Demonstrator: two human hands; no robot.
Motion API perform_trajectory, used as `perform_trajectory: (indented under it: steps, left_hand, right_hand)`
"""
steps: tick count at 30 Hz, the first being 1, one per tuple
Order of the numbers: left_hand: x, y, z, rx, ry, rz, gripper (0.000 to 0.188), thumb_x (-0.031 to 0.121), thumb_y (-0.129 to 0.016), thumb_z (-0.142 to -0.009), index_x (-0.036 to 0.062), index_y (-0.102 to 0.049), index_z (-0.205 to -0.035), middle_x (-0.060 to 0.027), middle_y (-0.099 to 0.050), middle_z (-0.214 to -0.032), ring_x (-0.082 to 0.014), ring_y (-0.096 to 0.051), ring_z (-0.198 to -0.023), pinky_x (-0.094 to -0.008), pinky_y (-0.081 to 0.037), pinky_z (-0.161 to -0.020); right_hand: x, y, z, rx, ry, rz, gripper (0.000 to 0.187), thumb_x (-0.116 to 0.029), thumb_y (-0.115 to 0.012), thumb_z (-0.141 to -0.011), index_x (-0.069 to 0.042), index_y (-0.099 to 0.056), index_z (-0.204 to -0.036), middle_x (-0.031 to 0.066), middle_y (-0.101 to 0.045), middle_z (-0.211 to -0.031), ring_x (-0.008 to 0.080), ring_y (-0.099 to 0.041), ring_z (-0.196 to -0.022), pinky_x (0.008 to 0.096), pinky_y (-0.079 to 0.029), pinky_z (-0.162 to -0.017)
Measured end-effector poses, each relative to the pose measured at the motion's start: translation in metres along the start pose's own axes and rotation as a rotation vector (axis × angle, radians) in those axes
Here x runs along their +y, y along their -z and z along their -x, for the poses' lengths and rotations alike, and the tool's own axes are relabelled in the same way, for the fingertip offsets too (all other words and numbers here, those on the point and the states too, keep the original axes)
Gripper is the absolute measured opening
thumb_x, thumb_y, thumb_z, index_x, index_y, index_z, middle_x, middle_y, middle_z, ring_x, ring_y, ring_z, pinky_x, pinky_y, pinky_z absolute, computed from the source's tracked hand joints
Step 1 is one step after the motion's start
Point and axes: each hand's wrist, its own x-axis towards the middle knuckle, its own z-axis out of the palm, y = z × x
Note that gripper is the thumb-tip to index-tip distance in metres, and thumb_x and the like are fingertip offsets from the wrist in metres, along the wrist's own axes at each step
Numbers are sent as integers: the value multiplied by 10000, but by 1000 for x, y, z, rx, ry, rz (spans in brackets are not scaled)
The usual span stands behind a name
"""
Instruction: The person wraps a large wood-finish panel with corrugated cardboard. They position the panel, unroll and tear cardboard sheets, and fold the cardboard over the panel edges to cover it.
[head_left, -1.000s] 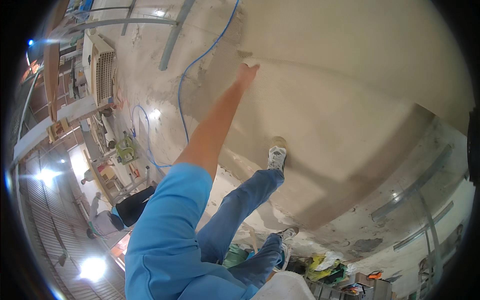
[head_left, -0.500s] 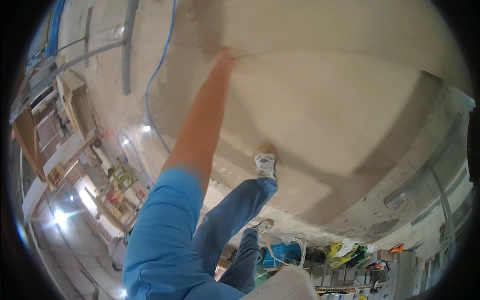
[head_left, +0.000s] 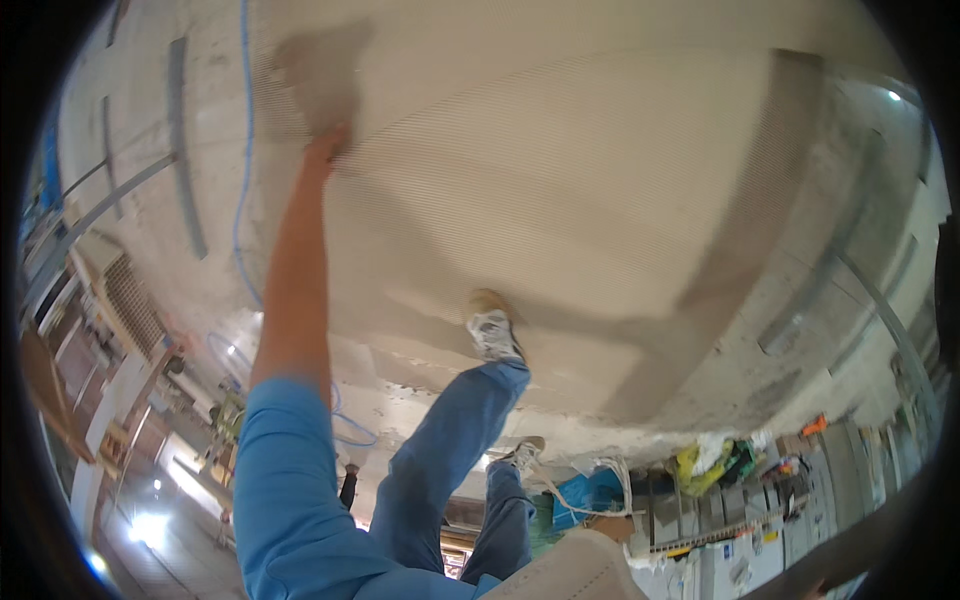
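My left arm, in a blue sleeve, stretches out to the far left. At its end my left hand [head_left: 325, 148] is closed on the edge of a large thin beige sheet [head_left: 560, 150] with fine ribs. Motion blurs the fingers somewhat. From that hand the edge runs in a long curve toward the far right. My shoe [head_left: 492, 325], below a blue jeans leg, is at the near part of the sheet. A dark shadow [head_left: 325, 70] lies just beyond my hand. My right hand does not show clearly anywhere.
A blue cable [head_left: 243, 150] winds along the floor left of my arm. Farther left lie grey metal strips [head_left: 186, 150] and a perforated block [head_left: 130, 290]. At the near right stand a blue container [head_left: 585, 497], yellow-green bags [head_left: 690, 470] and stacked goods. Another grey strip [head_left: 800, 310] lies right.
My left hand has moved left and somewhat nearer, and the sheet's edge has shifted with it. The whole view has turned a little. The ribs show more plainly.
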Motion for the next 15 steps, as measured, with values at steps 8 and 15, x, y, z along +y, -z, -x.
perform_trajectory:
  steps: [8,15]
  left_hand:
    - [-5,-17,6,111,128,115,994,310,-832,-825,-52,-239,-1536,-160,-288,-1593,-275,-316,-1440,-394,-318,-1143]
    - [-40,-4,11,-84,43,69,953,366,-790,-862,40,-231,-1561,-96,-298,-1586,-233,-308,-1445,-378,-262,-1180]
  right_hand:
    - [25,-7,-6,-15,-189,393,951,-751,-527,-861,57,-497,-1362,312,-577,-1301,462,-582,-1165,529,-448,-965]
    - [-28,1,19,-17,-153,367,912,-653,-603,-871,-4,-413,-1481,265,-518,-1422,429,-536,-1269,491,-428,-1047]
